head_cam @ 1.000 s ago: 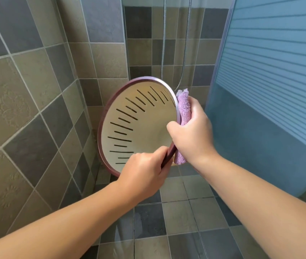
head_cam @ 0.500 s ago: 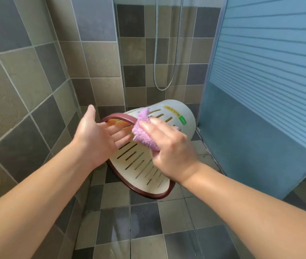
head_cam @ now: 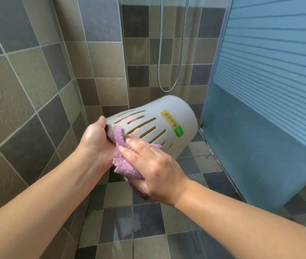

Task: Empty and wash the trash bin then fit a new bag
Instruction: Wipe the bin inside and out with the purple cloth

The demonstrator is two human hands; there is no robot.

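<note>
While a half second ago its slotted inside faced up, the pale grey slotted plastic trash bin (head_cam: 164,126) now lies on its side in mid-air over the tiled shower floor (head_cam: 148,230), base pointing far right. Left hand (head_cam: 95,139) grips the near rim, fingers curled. Right hand (head_cam: 151,166), fingers straight and together, presses the purple terry cloth (head_cam: 120,159) on the outer wall. Washing has moved outside; bag not fitted.

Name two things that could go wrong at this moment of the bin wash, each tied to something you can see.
1. The left hand alone grips the rim of the tilted bin, held off the floor; it may slip.
2. The right hand presses the purple cloth with flat fingers over the slots, where the cloth could snag.
</note>
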